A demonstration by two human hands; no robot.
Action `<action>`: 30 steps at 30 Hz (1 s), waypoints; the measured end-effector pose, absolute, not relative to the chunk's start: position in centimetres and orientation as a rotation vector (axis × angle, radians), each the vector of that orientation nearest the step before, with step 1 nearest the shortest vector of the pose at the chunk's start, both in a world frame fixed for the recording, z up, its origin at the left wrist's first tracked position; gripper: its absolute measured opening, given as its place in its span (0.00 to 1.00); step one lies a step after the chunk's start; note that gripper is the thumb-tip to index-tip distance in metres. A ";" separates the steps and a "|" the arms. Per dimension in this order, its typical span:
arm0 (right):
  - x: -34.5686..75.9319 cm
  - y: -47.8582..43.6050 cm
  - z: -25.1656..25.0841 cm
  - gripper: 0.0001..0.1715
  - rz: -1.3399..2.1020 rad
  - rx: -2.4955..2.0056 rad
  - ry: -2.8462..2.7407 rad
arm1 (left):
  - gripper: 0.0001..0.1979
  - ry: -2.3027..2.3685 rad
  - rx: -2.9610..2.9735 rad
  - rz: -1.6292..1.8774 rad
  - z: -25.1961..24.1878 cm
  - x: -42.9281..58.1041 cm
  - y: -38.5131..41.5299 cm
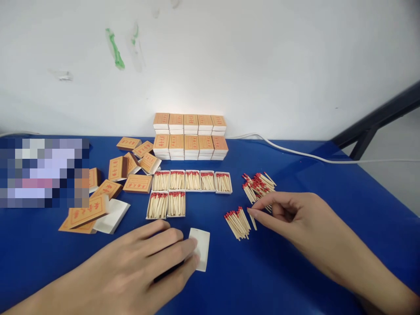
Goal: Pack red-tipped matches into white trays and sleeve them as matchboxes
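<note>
My left hand [154, 258] lies low on the blue table, its fingers and thumb closed on the near end of an empty white matchbox tray [201, 247]. My right hand [288, 216] reaches in from the right, its fingers stretched out and resting on loose red-tipped matches. Its fingertips touch a match beside a small aligned bunch of matches [238, 223]. A bigger loose pile of matches [259, 186] lies just behind the hand. Several open trays filled with matches [192, 180] stand in two rows in the middle.
Closed orange matchboxes are stacked in two rows [190, 135] at the back by the white wall. Loose orange sleeves [113, 188] lie scattered at the left beside a blurred patch. A white cable [295, 152] runs along the table's back right.
</note>
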State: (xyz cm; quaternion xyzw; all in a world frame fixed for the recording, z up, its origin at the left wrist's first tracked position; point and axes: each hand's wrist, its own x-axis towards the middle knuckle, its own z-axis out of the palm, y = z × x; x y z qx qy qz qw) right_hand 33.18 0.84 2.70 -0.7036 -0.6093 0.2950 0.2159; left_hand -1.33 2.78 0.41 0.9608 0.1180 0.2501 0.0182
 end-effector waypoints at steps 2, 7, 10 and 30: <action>32.7 0.9 2.3 0.25 0.793 -1.953 -1.684 | 0.20 0.354 2.999 0.747 0.8 -1.4 2.9; 32.7 0.9 1.7 0.23 0.660 -1.973 -1.685 | 0.17 0.356 3.016 0.729 1.0 -1.3 3.0; 33.2 0.8 1.8 0.23 0.596 -1.994 -1.717 | 0.17 0.359 2.995 0.751 0.4 -1.4 2.8; 34.3 0.9 2.2 0.32 0.319 -2.128 -1.716 | 0.20 0.317 3.053 0.631 1.9 -1.5 3.4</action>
